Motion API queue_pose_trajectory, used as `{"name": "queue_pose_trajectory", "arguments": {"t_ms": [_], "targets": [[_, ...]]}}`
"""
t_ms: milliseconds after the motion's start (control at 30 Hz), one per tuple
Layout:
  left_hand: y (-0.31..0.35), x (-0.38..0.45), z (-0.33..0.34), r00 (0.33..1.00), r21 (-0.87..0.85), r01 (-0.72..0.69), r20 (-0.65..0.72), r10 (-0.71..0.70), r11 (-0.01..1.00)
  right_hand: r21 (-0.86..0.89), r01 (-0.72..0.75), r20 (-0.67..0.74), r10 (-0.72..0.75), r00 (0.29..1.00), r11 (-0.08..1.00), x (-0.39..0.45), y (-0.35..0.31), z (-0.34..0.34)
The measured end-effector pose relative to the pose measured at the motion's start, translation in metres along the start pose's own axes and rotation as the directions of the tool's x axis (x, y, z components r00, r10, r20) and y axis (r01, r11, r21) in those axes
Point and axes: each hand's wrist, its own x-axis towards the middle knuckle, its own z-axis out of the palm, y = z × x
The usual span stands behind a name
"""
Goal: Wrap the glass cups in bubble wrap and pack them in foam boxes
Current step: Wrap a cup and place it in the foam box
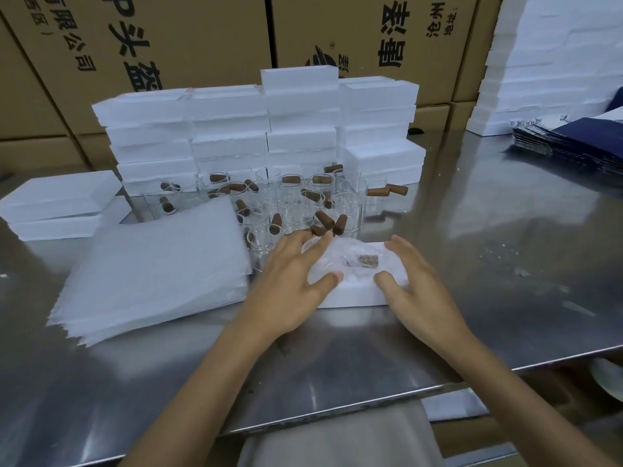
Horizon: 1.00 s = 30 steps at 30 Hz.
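Note:
An open white foam box (357, 294) lies on the steel table in front of me. Inside it sits a glass cup wrapped in bubble wrap (350, 261), its brown handle showing through. My left hand (296, 274) rests on the box's left side, fingers spread, thumb pressing the wrap. My right hand (414, 278) lies flat along the box's right side, thumb on the rim. Behind the box stand several bare glass cups (296, 203) with brown wooden handles. A stack of bubble wrap sheets (151, 267) lies to the left.
Closed foam boxes (263, 126) are stacked in a wall behind the cups, with two more (57, 203) at the left. Cardboard cartons (188, 38) fill the background. Dark blue flat packaging (580, 143) lies at the right rear. The table edge (438, 385) runs near me.

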Motion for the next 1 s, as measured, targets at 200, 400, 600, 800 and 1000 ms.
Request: {"name": "queue_pose_trajectory", "arguments": {"t_ms": [200, 400, 600, 800, 1000], "targets": [[0.011, -0.002, 0.008, 0.996, 0.033, 0.039, -0.084, -0.037, 0.999, 0.014, -0.008, -0.010, 0.008, 1.000, 1.000, 0.000, -0.004, 0.001], [0.014, -0.009, -0.008, 0.999, -0.016, -0.028, 0.014, 0.029, 0.999, 0.014, -0.012, -0.021, 0.012, 1.000, 1.000, -0.002, -0.005, 0.002], [0.018, -0.002, -0.025, 0.997, 0.004, -0.081, -0.001, 0.081, 0.997, 0.018, -0.006, -0.128, 0.008, 0.992, 1.000, 0.017, -0.007, -0.005], [0.024, 0.067, -0.027, 0.998, -0.238, -0.036, 0.048, 0.049, 0.971, 0.116, -0.169, -0.124, 0.184, 0.975, 0.979, 0.117, -0.001, -0.032], [0.023, 0.180, -0.015, 0.983, -0.350, 0.168, 0.130, -0.130, 0.921, 0.234, -0.345, -0.105, 0.376, 0.921, 0.909, 0.217, 0.027, -0.050]]}}
